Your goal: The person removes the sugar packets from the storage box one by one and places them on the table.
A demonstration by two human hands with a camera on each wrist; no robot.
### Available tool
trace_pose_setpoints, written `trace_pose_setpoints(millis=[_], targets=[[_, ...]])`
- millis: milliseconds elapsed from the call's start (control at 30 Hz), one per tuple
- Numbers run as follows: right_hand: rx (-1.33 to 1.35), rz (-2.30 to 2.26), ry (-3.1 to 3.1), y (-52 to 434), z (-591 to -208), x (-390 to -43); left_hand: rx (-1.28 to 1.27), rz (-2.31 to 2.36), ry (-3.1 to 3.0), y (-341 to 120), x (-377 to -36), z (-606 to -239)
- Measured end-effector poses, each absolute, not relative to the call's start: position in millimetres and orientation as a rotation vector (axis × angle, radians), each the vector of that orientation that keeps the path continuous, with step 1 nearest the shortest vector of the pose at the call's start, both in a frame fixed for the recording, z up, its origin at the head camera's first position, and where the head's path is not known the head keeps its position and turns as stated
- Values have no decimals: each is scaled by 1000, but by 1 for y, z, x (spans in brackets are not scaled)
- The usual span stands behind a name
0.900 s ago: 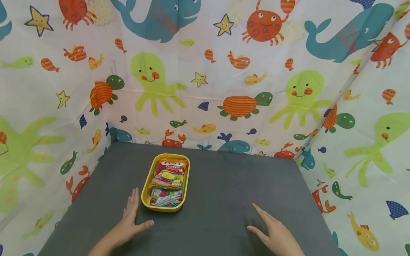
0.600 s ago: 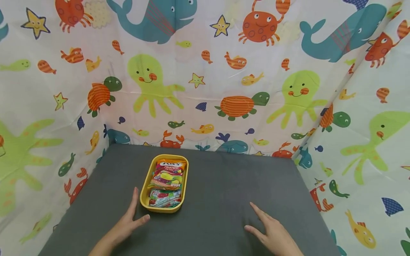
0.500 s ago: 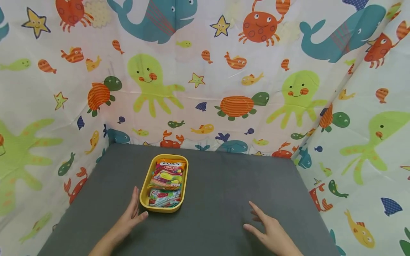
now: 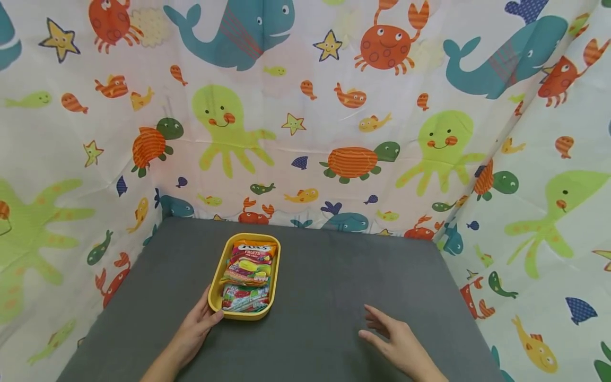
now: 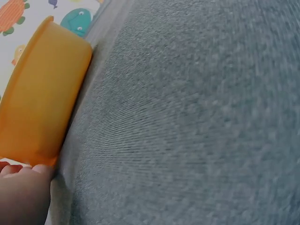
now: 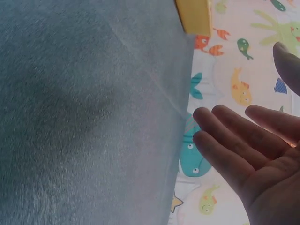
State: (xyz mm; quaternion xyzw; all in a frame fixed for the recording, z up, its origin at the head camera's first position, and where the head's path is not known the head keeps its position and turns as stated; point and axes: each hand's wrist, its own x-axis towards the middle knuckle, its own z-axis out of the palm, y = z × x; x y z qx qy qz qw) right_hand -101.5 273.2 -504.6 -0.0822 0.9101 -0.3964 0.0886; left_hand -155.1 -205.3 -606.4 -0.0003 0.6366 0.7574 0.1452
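A yellow plastic basket point(image 4: 276, 286) stands on the dark table, left of the middle in the head view. Inside lies an orange and purple bag of Fox's fruit candy point(image 4: 249, 264), overlapping a red and green packet point(image 4: 244, 298) nearer me. My left hand point(image 4: 194, 328) holds the basket's near left corner, thumb at the front rim and fingers along the left wall. In the left wrist view the basket's outer wall point(image 5: 47, 89) rises just beyond the knuckles. Well to the right, my right hand point(image 4: 400, 342) hovers with relaxed, slightly bent fingers point(image 6: 234, 154) and an empty palm.
The grey-black tabletop point(image 4: 324, 286) spreads between the hands and beyond the basket. A white curtain point(image 4: 305, 53) printed with sea animals encloses it at the back and both sides.
My left hand has moved up and right to the basket's corner, its thumb now at the rim. The right hand has shifted slightly left, its fingers bending a little. The basket stays put.
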Motion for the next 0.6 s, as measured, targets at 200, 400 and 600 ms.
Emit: trace_pose_setpoints(millis=[200, 400, 600], targets=[[-246, -1233, 2693, 268, -506, -103, -97, 2172, 1957, -200, -159, -609], [-194, -1290, 2662, 262, -506, -106, -111, 2192, 1974, -198, -160, -611], [-245, -1363, 2634, 258, -504, -107, -93, 2186, 1996, -198, -161, -611]])
